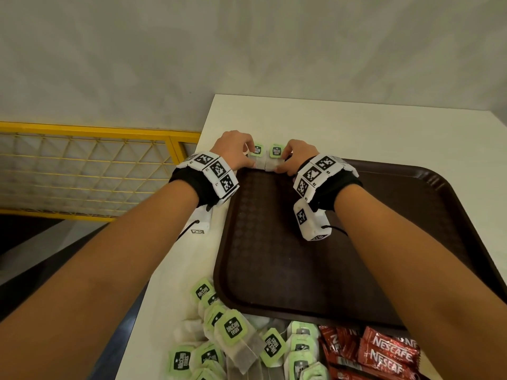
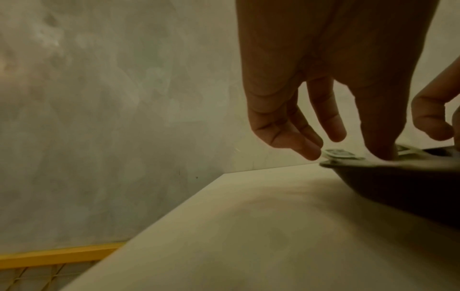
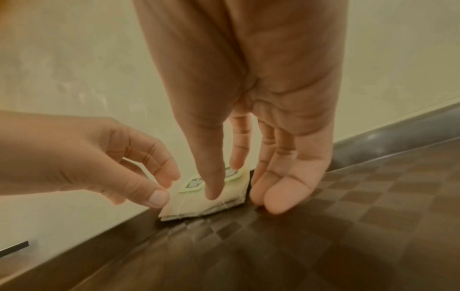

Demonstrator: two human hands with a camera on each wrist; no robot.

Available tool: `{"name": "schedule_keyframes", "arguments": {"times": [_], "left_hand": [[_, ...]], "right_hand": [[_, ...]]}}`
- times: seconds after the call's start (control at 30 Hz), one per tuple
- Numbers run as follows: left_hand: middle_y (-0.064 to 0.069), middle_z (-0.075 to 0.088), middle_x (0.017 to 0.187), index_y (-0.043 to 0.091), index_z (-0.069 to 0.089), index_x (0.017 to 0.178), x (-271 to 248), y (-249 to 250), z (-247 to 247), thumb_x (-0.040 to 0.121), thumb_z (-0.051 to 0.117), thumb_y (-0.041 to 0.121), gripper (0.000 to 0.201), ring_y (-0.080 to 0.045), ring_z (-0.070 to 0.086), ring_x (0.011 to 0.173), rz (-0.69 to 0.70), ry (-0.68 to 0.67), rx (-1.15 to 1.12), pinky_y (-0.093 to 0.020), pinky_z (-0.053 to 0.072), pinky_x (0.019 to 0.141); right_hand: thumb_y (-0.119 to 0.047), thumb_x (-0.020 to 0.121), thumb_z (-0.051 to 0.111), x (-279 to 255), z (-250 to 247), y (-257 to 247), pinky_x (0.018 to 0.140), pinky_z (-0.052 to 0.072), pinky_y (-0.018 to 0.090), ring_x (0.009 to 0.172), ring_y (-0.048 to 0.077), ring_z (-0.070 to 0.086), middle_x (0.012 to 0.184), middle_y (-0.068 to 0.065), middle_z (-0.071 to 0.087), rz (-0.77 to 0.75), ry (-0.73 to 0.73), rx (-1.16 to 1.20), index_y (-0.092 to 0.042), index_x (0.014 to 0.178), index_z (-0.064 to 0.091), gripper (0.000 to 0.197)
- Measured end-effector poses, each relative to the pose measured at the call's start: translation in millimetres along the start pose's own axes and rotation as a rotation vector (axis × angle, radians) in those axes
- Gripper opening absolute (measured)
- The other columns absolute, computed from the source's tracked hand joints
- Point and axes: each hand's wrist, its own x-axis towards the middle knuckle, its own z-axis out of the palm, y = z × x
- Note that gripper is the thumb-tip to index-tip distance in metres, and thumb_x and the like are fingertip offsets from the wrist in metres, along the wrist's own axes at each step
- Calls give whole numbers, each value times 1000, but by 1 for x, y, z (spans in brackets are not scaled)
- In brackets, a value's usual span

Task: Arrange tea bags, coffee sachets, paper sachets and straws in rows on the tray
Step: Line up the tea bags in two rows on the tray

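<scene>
Two tea bags lie side by side at the far left corner of the brown tray [image 1: 356, 270], over its far rim, touching each other. The left tea bag [image 1: 256, 157] has a green tag, and the right tea bag [image 1: 275, 157] has the same green tag with a dark label that reads "McCoy teas".

The left hand [image 1: 233, 152] is on the left tea bag: in the right wrist view its thumb and fingers are bent and pinch the left edge of the bag. The right hand [image 1: 297, 157] is on the right tea bag; in the right wrist view its thumb tip and one fingertip press down on the bag with nearly straight fingers, and the other fingers touch the tray floor just beside the bag. The tray floor has a checked pattern.

The tray stands on a white table [image 1: 301, 119], close to its left edge. At the near edge of the table, just before the near rim of the tray, there is a pile of tea bags [image 1: 233, 341] with the same green "McCoy teas" tags. To the right of this pile, red coffee sachets [image 1: 384, 355] with the white word "NESCAFE" lie in a heap. Behind the left edge of the table there is a yellow wire fence [image 1: 82, 171] and a grey wall [image 1: 247, 45].
</scene>
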Motion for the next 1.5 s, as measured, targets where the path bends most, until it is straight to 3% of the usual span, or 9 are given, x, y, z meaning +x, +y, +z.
{"name": "schedule_keyframes", "arguments": {"times": [0.2, 0.33, 0.53, 0.77, 0.97, 1.13, 1.23, 1.4, 1.5], "left_hand": [[-9, 64, 107, 10, 65, 104, -14, 11, -18, 79, 74, 26, 31, -16, 54, 90, 4, 61, -82, -23, 38, 77], [-4, 66, 102, 14, 65, 105, -57, 27, -39, 82, 70, 32, 30, -11, 54, 87, 28, 73, -163, -21, 38, 76], [4, 68, 95, 22, 63, 108, -170, 44, -52, 81, 68, 42, 34, -5, 61, 71, 29, -231, -225, -8, 38, 53], [-1, 64, 96, 16, 59, 110, -265, 33, -27, 79, 66, 52, 48, -13, 64, 66, -199, -371, -150, -24, 50, 65], [-9, 66, 91, 5, 57, 110, -279, 36, -2, 80, 60, 61, 64, -18, 68, 70, -330, -310, 15, -28, 48, 64], [-9, 57, 107, 5, 49, 117, -283, 43, 11, 81, 66, 50, 61, -21, 65, 73, -340, -313, -27, -29, 49, 63], [-2, 57, 90, 10, 49, 114, -284, 36, 14, 74, 77, 38, 56, -19, 62, 71, -352, -307, -226, -35, 52, 72], [-6, 61, 76, 9, 55, 106, -286, 32, 14, 75, 79, 17, 40, -9, 51, 53, -348, -336, -548, -22, 42, 50], [-10, 61, 77, 10, 62, 92, -287, 32, 11, 79, 75, 12, 18, -14, 53, 58, -317, -353, -627, -25, 45, 59]], "right_hand": [[-19, 81, 71, -19, -11, -3, 67, 47, 26, 90, 21, 54, 101, 8, 57, -5, 46, 89, -16, 97, 49, 27], [-24, 83, 69, -67, -24, -11, 81, 56, 40, 91, 20, 64, 105, 8, 62, -37, 30, 311, -19, 97, 55, 20], [-21, 87, 64, -181, -15, -14, 63, 54, 25, 76, 9, 61, 89, 2, 60, -181, -234, 533, -18, 99, 58, 14], [-35, 85, 66, -267, 29, 2, 68, 56, 29, 83, 14, 63, 97, 3, 62, -190, -406, 181, -18, 107, 63, 28], [-41, 89, 59, -276, 59, -5, 62, 51, 27, 70, 17, 59, 99, 6, 63, -130, -311, -96, -9, 110, 62, 39], [-44, 93, 51, -270, 72, -11, 60, 45, 28, 79, 22, 58, 90, 8, 59, -143, -288, -237, -6, 99, 61, 40], [-43, 90, 57, -268, 72, -8, 67, 49, 29, 88, 22, 62, 99, 9, 64, -133, -319, -210, -6, 109, 63, 42], [-43, 82, 67, -267, 62, 0, 60, 48, 22, 86, 16, 63, 98, 5, 67, -142, -384, -94, -11, 112, 65, 44], [-41, 79, 71, -266, 61, 0, 56, 46, 19, 81, 14, 62, 95, 3, 67, -154, -405, -68, -12, 110, 65, 44]]}}
